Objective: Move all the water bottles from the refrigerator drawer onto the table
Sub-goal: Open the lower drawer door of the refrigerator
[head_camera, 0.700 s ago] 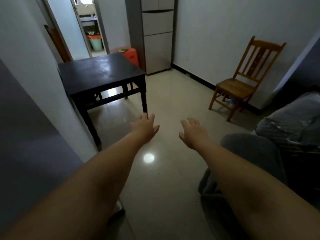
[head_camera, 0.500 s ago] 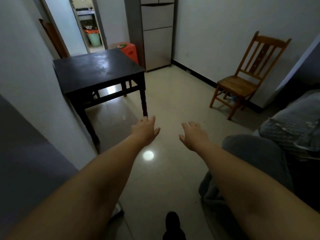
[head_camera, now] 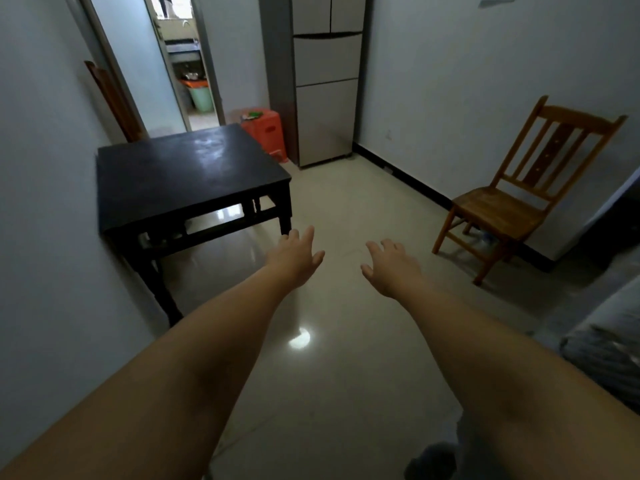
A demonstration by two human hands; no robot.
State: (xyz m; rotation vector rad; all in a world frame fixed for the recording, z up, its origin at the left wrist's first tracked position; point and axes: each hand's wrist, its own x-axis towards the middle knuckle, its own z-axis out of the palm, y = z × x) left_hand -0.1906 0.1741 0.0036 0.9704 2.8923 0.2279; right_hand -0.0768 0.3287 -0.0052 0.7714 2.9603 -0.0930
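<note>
A grey refrigerator [head_camera: 325, 81] stands against the far wall, all its doors and drawers closed. No water bottle shows anywhere. A dark square table [head_camera: 180, 174] stands at the left wall, its top bare. My left hand [head_camera: 294, 254] and my right hand [head_camera: 391, 268] reach forward over the floor, palms down, fingers spread, holding nothing. Both are well short of the refrigerator; the left hand hovers near the table's front right leg.
A wooden chair [head_camera: 512, 199] stands by the right wall. A red plastic stool [head_camera: 265, 131] sits between table and refrigerator. A doorway [head_camera: 187, 64] opens behind the table. Grey bedding [head_camera: 609, 344] lies at the right edge. Tiled floor runs to the refrigerator.
The view has moved forward and tilted up, so the refrigerator and table appear closer. Both hands stay stretched out and empty.
</note>
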